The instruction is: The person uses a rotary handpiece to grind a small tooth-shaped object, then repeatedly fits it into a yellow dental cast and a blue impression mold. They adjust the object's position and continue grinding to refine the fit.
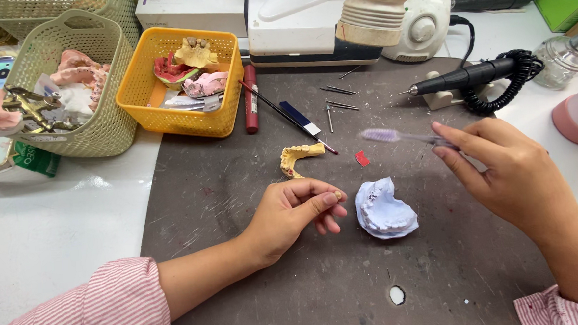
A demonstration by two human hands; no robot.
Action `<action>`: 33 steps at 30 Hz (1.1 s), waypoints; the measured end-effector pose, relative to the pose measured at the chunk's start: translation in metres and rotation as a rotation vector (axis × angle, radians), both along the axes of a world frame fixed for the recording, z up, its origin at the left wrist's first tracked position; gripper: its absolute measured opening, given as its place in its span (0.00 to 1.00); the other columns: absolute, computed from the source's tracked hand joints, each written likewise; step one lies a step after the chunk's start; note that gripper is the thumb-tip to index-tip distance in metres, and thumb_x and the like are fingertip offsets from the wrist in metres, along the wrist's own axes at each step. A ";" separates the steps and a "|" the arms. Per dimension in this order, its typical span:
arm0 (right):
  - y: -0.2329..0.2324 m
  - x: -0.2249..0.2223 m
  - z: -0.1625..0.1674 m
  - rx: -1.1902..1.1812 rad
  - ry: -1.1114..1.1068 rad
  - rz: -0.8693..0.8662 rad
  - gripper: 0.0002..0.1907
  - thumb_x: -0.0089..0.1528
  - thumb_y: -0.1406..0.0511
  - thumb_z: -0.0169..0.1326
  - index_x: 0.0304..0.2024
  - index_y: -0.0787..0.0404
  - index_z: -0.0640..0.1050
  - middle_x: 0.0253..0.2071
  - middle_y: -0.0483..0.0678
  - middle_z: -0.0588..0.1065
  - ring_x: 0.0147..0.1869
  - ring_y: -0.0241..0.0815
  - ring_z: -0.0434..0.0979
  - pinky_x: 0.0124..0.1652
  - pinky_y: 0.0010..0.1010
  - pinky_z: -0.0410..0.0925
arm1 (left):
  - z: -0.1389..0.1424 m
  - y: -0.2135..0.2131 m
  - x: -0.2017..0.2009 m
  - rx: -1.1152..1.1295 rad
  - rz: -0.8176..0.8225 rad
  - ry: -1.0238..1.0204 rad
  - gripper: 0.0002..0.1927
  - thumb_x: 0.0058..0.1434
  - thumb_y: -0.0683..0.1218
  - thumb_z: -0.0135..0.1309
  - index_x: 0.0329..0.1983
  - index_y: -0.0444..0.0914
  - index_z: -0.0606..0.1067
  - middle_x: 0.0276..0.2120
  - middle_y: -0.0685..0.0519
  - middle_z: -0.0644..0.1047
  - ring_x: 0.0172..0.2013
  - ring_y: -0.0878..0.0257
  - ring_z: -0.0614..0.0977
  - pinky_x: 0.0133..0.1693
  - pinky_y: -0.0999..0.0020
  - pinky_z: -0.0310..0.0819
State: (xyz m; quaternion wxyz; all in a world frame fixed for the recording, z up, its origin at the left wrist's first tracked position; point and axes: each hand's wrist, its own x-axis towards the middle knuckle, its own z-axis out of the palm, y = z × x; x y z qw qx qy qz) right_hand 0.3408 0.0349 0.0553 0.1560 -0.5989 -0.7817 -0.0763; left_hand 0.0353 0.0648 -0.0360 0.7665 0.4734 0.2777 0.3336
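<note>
- On the dark grey work mat [237,185], the left hand [292,215] was curled, its thumb and forefinger pinching a small tan tooth-like piece [337,194].
- Just right of that hand lay a pale blue dental cast [384,209], teeth side up, not touched by either hand.
- Above the mat, the right hand [500,171] pinched the handle of a small brush with lilac bristles [381,135], the bristles pointing left.
- Near the mat's middle sat a yellow jaw cast [297,159], apart from both hands, with a small red scrap [362,158] beside it.
- At the mat's far edge stood a yellow basket [182,115] holding pink and yellow casts, and 1 black rotary handpiece [462,77] rested on its stand.
</note>
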 end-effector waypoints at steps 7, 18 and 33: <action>-0.009 -0.029 0.004 0.251 -0.007 0.295 0.27 0.55 0.61 0.63 0.55 0.64 0.77 0.53 0.56 0.77 0.50 0.56 0.79 0.47 0.45 0.73 | 0.003 -0.006 0.002 0.085 -0.049 0.071 0.12 0.68 0.44 0.56 0.47 0.31 0.80 0.37 0.50 0.83 0.33 0.67 0.84 0.36 0.75 0.78; -0.049 -0.068 -0.011 0.069 0.341 0.683 0.17 0.56 0.69 0.67 0.49 0.60 0.82 0.40 0.46 0.79 0.38 0.40 0.82 0.34 0.31 0.75 | 0.015 -0.043 0.008 0.302 -0.092 0.089 0.11 0.69 0.39 0.51 0.50 0.31 0.80 0.39 0.53 0.83 0.36 0.68 0.84 0.40 0.75 0.80; -0.023 -0.026 -0.035 -0.145 0.976 0.309 0.08 0.63 0.72 0.62 0.45 0.67 0.82 0.45 0.50 0.82 0.48 0.34 0.83 0.48 0.22 0.77 | 0.026 0.000 -0.016 1.277 0.491 0.816 0.41 0.50 0.52 0.73 0.62 0.30 0.69 0.52 0.41 0.76 0.54 0.45 0.76 0.55 0.52 0.68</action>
